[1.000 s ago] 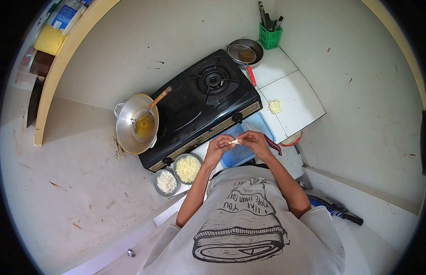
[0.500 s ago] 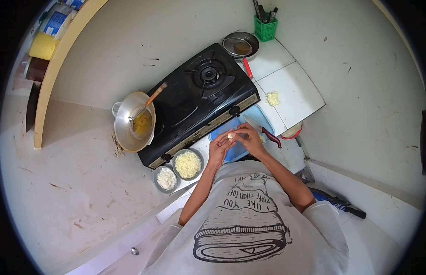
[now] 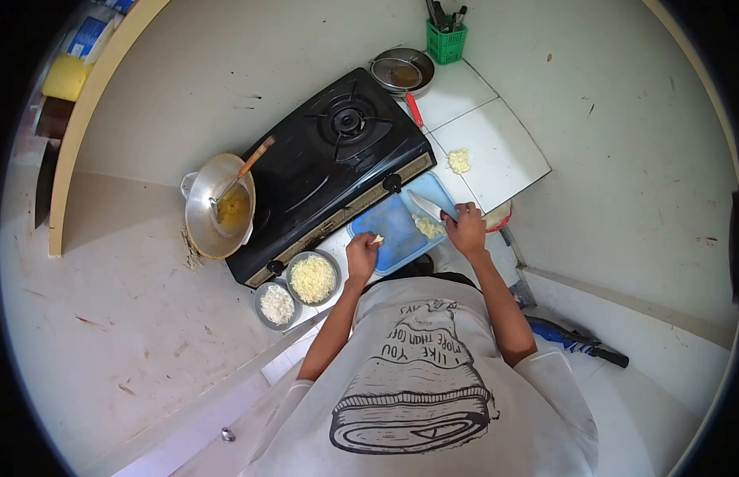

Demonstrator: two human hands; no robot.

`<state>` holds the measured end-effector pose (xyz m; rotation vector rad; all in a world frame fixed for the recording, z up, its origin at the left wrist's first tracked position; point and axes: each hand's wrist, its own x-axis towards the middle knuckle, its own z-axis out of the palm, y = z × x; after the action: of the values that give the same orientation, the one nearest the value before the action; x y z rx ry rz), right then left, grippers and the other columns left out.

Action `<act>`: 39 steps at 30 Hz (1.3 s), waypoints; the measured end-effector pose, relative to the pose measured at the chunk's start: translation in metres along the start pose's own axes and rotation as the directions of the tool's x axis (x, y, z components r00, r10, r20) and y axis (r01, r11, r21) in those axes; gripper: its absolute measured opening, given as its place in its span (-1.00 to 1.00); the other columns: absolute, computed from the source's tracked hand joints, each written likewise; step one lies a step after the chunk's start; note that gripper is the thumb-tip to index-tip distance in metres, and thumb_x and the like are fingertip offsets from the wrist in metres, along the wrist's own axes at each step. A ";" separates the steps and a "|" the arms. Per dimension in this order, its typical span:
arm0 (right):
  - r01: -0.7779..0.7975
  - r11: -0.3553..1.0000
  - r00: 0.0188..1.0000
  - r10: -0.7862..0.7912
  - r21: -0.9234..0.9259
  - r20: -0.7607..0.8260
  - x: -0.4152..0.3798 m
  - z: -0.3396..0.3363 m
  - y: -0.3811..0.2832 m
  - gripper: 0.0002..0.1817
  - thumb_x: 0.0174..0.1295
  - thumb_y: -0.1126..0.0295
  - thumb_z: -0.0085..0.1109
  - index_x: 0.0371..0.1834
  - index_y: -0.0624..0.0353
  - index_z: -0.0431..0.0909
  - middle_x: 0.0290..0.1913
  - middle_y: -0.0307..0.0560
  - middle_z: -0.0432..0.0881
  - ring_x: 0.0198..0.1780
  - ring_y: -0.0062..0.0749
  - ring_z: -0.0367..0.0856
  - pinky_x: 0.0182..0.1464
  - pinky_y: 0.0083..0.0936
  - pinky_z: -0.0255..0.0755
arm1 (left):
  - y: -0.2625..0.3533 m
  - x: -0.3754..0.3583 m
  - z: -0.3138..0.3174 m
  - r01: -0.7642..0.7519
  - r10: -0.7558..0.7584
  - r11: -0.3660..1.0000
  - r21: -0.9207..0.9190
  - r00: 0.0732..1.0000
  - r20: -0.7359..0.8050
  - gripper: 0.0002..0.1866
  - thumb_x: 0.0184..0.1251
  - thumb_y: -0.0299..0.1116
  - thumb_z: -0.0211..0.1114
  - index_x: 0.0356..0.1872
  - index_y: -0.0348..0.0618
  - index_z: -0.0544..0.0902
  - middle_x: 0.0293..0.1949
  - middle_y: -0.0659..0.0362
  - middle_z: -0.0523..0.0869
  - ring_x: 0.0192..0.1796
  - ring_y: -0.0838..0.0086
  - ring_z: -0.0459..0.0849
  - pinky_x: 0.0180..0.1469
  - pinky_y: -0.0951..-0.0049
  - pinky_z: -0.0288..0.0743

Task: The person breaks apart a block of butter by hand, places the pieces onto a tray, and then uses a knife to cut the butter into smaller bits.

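Observation:
My left hand (image 3: 363, 257) pinches a small pale piece (image 3: 377, 239) at the near left edge of the blue cutting board (image 3: 387, 226). At the board's right side, my right hand (image 3: 468, 230) is closed around the dark handle of a knife (image 3: 426, 206), whose blade points up and left over the board. A small pale heap (image 3: 428, 226) lies on the board just below the blade. Left of my left hand stand a bowl of yellowish shreds (image 3: 314, 278) and a smaller bowl of white pieces (image 3: 277, 304).
Beyond the board is a black gas stove (image 3: 306, 159) with a metal wok (image 3: 201, 208) and its ladle at left. A strainer on a pan (image 3: 403, 71), a green basket (image 3: 446, 43) and a pale clump (image 3: 459, 161) are on the tiles.
My hands have moved apart. The right one has let go of the small piece and taken hold of the knife; the left keeps the piece. The whole view has shifted slightly.

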<state>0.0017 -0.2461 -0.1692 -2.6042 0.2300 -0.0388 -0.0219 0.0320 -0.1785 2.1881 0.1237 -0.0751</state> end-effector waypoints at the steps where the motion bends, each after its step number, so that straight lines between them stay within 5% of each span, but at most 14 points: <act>1: -0.013 0.999 0.999 0.015 -0.035 0.042 -0.002 0.000 0.010 -0.60 0.22 0.23 0.36 0.07 0.19 0.65 0.07 0.04 0.57 0.13 0.00 0.57 0.05 -0.01 0.53 | -0.011 0.006 0.003 -0.091 0.092 0.993 0.074 0.996 -0.018 -0.83 0.15 -0.53 0.49 -0.22 -0.29 0.76 -0.31 -0.03 0.76 -0.29 0.23 0.75 -0.16 0.32 0.58; 5: -0.015 0.997 0.993 0.023 -0.073 0.113 -0.006 0.003 0.020 -0.58 0.23 0.20 0.35 0.09 0.16 0.65 0.09 0.05 0.56 0.17 0.00 0.55 0.08 0.01 0.53 | -0.027 -0.001 0.011 -0.192 0.200 0.976 0.106 0.978 -0.064 -0.82 0.12 -0.52 0.47 -0.23 -0.30 0.76 -0.36 -0.07 0.69 -0.34 0.03 0.68 -0.20 0.17 0.55; 8: 0.001 0.997 0.992 0.009 -0.078 0.127 -0.007 -0.002 0.017 -0.60 0.23 0.24 0.33 0.08 0.20 0.64 0.09 0.09 0.55 0.12 0.05 0.57 0.08 -0.01 0.52 | -0.029 -0.008 0.012 -0.086 0.086 0.987 0.138 0.996 0.006 -0.80 0.13 -0.55 0.49 -0.20 -0.32 0.75 -0.25 -0.06 0.72 -0.22 0.08 0.73 -0.11 0.21 0.59; 11: 0.160 0.987 0.963 -0.162 0.025 0.216 0.004 0.024 0.043 -0.61 0.21 0.25 0.31 0.03 0.25 0.61 0.07 0.12 0.57 0.06 0.06 0.57 0.07 -0.03 0.52 | -0.033 0.004 0.013 -0.403 0.397 0.853 0.331 0.914 0.090 -0.79 0.21 -0.61 0.39 -0.11 -0.29 0.74 -0.16 -0.06 0.68 -0.08 0.07 0.70 -0.03 0.19 0.58; 17: 0.215 0.976 0.953 -0.216 0.030 0.213 -0.004 0.006 0.026 -0.67 0.21 0.38 0.26 -0.04 0.37 0.54 -0.15 0.24 0.65 -0.01 0.17 0.59 0.05 -0.04 0.52 | -0.033 0.002 0.012 -0.408 0.403 0.888 0.213 0.913 0.069 -0.81 0.27 -0.62 0.31 -0.10 -0.29 0.70 -0.11 -0.04 0.66 -0.01 0.02 0.66 0.04 0.12 0.57; 24: 0.102 0.940 0.965 -0.173 0.325 0.198 -0.035 -0.017 0.011 -0.68 0.26 0.48 0.23 -0.05 0.35 0.32 -0.29 0.38 0.65 -0.22 0.34 0.68 -0.16 0.06 0.51 | -0.032 -0.004 0.018 -0.313 0.313 0.911 0.268 0.949 0.042 -0.93 0.34 -0.54 0.29 -0.22 -0.30 0.65 -0.14 -0.05 0.66 -0.06 -0.03 0.64 -0.01 0.09 0.57; 28: 0.172 0.865 0.948 -0.275 0.471 0.160 -0.049 -0.010 -0.016 -0.74 0.33 0.45 0.18 -0.07 0.34 0.33 -0.37 0.36 0.64 -0.27 0.33 0.68 -0.22 0.04 0.50 | -0.029 0.002 0.019 -0.239 0.248 0.955 0.178 0.968 -0.028 -0.93 0.35 -0.53 0.27 -0.21 -0.28 0.66 -0.19 -0.06 0.67 -0.06 -0.05 0.65 0.00 0.07 0.56; 32: 0.206 0.903 0.903 -0.325 0.378 0.283 -0.047 0.003 -0.041 -0.66 0.51 0.23 0.00 -0.09 0.39 0.37 -0.41 0.48 0.63 -0.28 0.45 0.65 -0.22 0.16 0.49 | -0.028 0.004 0.022 -0.242 0.251 0.961 0.134 0.966 -0.056 -0.92 0.34 -0.53 0.28 -0.21 -0.29 0.68 -0.19 -0.05 0.67 -0.06 -0.03 0.65 0.00 0.08 0.56; 39: 0.223 0.955 0.831 -0.292 0.197 0.474 -0.065 0.029 -0.054 -0.63 0.53 0.17 -0.05 -0.07 0.35 0.35 -0.43 0.38 0.67 -0.34 0.33 0.69 -0.26 0.16 0.54 | -0.028 -0.003 0.024 -0.291 0.308 0.922 0.257 0.951 -0.029 -0.95 0.34 -0.54 0.28 -0.25 -0.27 0.69 -0.28 -0.01 0.62 -0.15 0.03 0.63 -0.07 0.12 0.55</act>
<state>-0.0520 -0.1748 -0.1662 -2.3910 -0.3045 0.5048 -0.0283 0.0279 -0.2148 2.4365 -0.1944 0.1672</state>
